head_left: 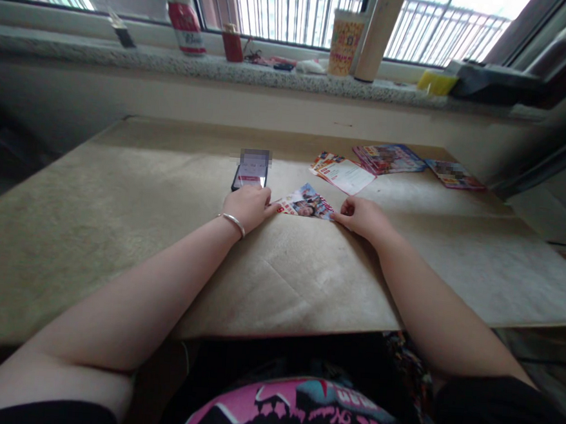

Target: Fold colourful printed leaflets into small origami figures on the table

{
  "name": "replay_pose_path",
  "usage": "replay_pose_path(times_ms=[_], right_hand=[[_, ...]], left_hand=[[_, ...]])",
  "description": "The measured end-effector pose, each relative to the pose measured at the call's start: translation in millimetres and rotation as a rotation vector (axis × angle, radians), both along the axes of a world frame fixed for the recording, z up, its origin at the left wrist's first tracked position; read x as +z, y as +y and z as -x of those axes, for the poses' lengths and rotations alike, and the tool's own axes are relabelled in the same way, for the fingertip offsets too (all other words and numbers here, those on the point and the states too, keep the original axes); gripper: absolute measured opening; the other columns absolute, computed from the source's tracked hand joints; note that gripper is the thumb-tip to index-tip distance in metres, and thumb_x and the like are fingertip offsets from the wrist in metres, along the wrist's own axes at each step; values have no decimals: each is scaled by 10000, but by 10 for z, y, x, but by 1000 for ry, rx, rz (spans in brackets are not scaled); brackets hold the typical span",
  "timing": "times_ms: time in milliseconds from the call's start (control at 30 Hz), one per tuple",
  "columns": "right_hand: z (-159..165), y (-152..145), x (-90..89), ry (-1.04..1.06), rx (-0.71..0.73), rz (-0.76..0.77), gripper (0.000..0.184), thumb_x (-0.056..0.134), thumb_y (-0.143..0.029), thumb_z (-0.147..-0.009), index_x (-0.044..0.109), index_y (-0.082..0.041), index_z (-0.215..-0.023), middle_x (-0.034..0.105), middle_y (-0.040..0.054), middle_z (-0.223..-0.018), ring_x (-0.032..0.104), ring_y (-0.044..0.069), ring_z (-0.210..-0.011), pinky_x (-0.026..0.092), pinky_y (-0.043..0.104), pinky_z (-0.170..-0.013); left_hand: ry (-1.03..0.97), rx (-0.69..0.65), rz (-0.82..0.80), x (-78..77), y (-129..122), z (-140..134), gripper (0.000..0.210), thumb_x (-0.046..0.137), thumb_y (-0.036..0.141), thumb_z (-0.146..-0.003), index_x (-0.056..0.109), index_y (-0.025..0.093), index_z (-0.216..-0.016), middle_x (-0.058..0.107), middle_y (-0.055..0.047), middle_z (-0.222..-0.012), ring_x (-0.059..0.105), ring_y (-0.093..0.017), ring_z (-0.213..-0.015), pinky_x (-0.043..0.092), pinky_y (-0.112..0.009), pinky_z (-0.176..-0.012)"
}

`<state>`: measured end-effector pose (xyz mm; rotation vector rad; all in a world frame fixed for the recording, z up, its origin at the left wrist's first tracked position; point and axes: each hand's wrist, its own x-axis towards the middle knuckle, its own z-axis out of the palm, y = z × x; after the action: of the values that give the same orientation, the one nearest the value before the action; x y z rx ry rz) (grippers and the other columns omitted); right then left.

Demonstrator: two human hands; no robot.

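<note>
At frame centre, the printed card (307,204) is touched at both ends of its long axis, by left hand (248,206) and right hand (364,219); whether fingers are clamped cannot be told.

On the counter (117,226) I see a card (307,205) between the hands (248,206), a smartphone (251,172) to its left, more cards (391,159) far right.

A red can (186,28), a red container (232,46) and a patterned cup (346,45) stand on the windowsill (273,77).
</note>
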<state>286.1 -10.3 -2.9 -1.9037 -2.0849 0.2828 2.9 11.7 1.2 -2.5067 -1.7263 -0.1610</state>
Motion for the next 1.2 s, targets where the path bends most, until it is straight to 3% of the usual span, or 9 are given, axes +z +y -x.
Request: replay_pose_path(times_ms=[233,433,600,867,1200], right_hand=[[16,27,-54,278,152,-137,187,612,-367,-815,669,-189,-800,637,43,-812,527,141,-644,414,285,-613],[37,-8,-14,385,312,-235,102,662,-288,-774,647,-189,-758,593,32,-797,514,139,-671,423,281,-622],[20,-45,27,379,507,-256,80,692,-264,-770,663,-199,-734,610,44,-829,547,164,-766,442,294,-675],[-27,-60,67,359,655,-178,56,698,-240,-773,696,-207,-727,663,44,-851,608,184,-837,484,350,-799],[-56,-32,68,200,732,-145,56,687,-225,-796,711,-205,-750,713,59,-942,640,185,-889,480,346,-836]], left_hand=[[-161,-12,-29,-7,11,42,369,465,513,-936,622,180,-950,651,-93,-994,616,-223,-889,467,-313,-734],[-287,-128,-145,-30,10,43,290,550,444,-902,634,180,-989,623,-65,-968,588,-195,-845,463,-299,-744],[-315,-302,-215,-46,29,58,199,608,327,-857,653,172,-973,619,-75,-975,578,-207,-891,470,-312,-791],[-262,-537,-201,-48,71,113,93,578,183,-840,669,177,-820,653,-65,-954,583,-186,-858,464,-311,-810],[-143,-737,-142,-60,46,97,324,477,146,-927,698,264,-1133,692,-58,-1154,634,-189,-1016,483,-333,-880]])
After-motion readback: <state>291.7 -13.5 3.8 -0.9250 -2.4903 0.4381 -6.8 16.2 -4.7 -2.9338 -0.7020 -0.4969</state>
